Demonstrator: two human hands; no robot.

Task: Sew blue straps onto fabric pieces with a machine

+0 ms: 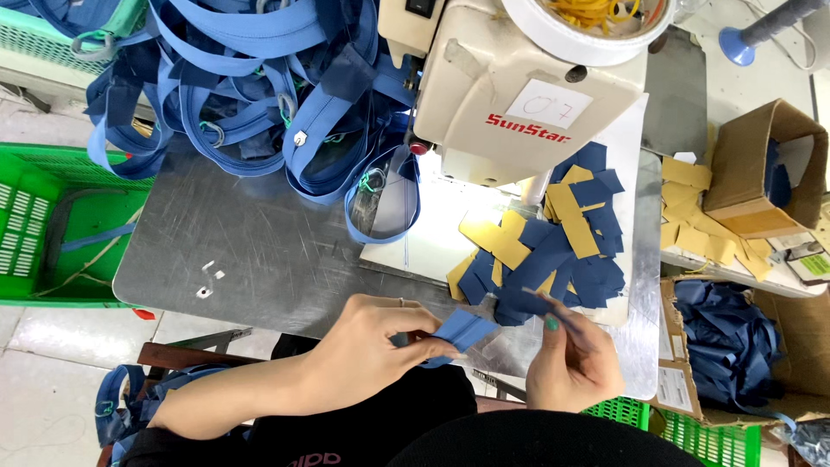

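Note:
My left hand (376, 346) pinches a short folded piece of blue strap (461, 331) at the table's near edge. My right hand (571, 363) is just to its right, fingers closed on a thin dark blue fabric patch (540, 303) lifted off a loose heap of dark blue and yellow patches (553, 242). That heap lies on the grey metal table (259, 251) below the cream sewing machine head (519, 95). A ring shows on my left hand.
A big tangle of blue straps with buckles (251, 86) fills the table's far left. A green crate (60, 225) stands at left. Cardboard boxes (761, 173) with yellow patches and dark fabric (731, 337) sit at right. A white bowl of yellow bands (596, 22) rests on the machine.

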